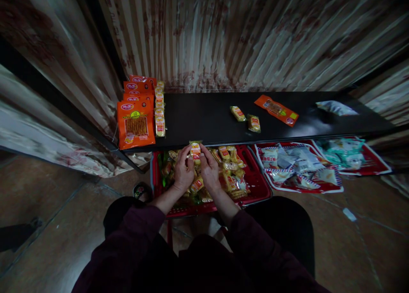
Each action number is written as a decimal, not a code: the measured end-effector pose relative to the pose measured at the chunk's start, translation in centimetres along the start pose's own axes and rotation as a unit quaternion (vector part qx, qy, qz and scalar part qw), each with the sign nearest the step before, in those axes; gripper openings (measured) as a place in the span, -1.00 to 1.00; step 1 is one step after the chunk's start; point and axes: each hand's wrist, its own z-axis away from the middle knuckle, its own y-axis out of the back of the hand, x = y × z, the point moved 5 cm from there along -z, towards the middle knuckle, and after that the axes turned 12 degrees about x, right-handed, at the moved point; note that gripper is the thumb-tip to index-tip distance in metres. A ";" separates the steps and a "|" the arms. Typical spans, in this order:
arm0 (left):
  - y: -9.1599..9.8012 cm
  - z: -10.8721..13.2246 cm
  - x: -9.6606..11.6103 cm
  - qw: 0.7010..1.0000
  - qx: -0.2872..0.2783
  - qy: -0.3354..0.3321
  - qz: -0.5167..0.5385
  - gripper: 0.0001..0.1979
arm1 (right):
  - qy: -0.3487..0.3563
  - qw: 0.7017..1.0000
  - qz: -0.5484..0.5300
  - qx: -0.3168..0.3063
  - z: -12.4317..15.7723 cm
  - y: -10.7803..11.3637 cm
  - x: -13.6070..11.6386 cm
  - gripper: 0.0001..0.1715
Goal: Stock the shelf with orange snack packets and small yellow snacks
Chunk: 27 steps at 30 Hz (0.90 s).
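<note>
Between the fingertips of both hands is a small yellow snack packet (195,152) with a red and white label, held upright at the shelf's front edge. My left hand (184,170) grips its left side, and my right hand (209,170) grips its right side. Below them sits a red basket (260,191) filled with similar yellow packets. On the black shelf (198,114), a row of yellow packets (160,124) stands beside several orange snack bags (136,124) at the left end.
Two loose yellow packets (237,113), an orange bag (276,110) and a silvery bag (337,108) lie on the shelf. Further right are a basket of white-blue bags (339,190) and a basket of green bags (380,168). Striped curtains (223,37) hang behind.
</note>
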 end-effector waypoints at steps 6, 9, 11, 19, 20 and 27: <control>0.1 -0.1 -0.3 0.998 0.011 0.049 0.042 -0.69 | -0.032 0.997 -0.067 0.013 -0.1 -0.6 0.0 -0.46; 0.2 -0.3 -0.5 0.997 0.026 0.060 0.044 -0.72 | -0.050 0.994 -0.092 0.027 -0.3 -0.7 0.2 -0.42; 0.3 -0.3 -0.6 0.997 0.041 0.061 0.033 -0.76 | -0.059 0.992 -0.106 0.025 -0.4 -0.9 0.3 -0.41; 0.5 -0.4 -0.9 0.993 0.067 0.085 0.043 -0.78 | -0.076 0.988 -0.137 0.013 -0.3 -1.7 0.4 -0.47; 0.6 -0.4 -0.9 0.993 0.068 0.090 0.045 -0.78 | -0.076 0.987 -0.140 0.009 -0.3 -1.8 0.4 -0.46; 0.9 -0.6 -1.0 0.992 0.067 0.106 0.028 -0.80 | -0.056 0.991 -0.120 0.003 -0.2 -2.1 0.0 -0.48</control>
